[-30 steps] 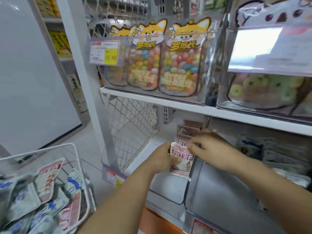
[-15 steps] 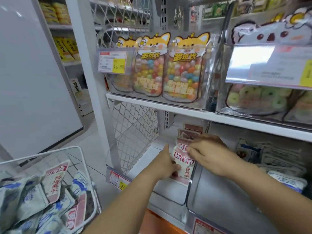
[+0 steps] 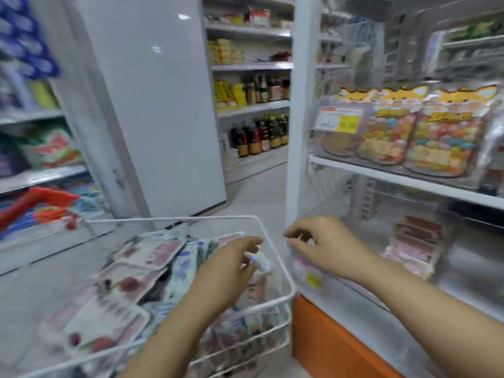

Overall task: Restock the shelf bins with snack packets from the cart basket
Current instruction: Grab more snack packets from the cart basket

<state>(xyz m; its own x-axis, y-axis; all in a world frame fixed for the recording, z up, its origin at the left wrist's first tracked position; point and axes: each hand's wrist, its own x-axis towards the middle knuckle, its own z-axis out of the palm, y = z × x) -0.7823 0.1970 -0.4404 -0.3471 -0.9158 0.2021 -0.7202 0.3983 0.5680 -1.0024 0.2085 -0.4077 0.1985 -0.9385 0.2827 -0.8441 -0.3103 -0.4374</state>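
Filling the lower centre of the frame, a heap of snack packets lies in a white wire cart basket. Some are pink and white with red fruit printed on them, and others are blue and white. The person's left hand hangs just above the packets at the right side of the basket. Its thumb and fingers are loosely curled and apart, gripping nothing. Motion blur hides whether the fingertips touch a blue-and-white packet beneath them. The right hand hovers at centre right, between the basket rim and the shelving, with its fingers loosely curled and empty.

At lower right, a clear shelf bin holds a row of pink packets standing on edge. Below it is an orange base panel. On the shelf above, at upper right, stand bags of coloured sweets beside a yellow price tag. A white upright post edges the shelving. A pale, glossy pillar fills the upper centre, and dark bottles line the distant shelves.
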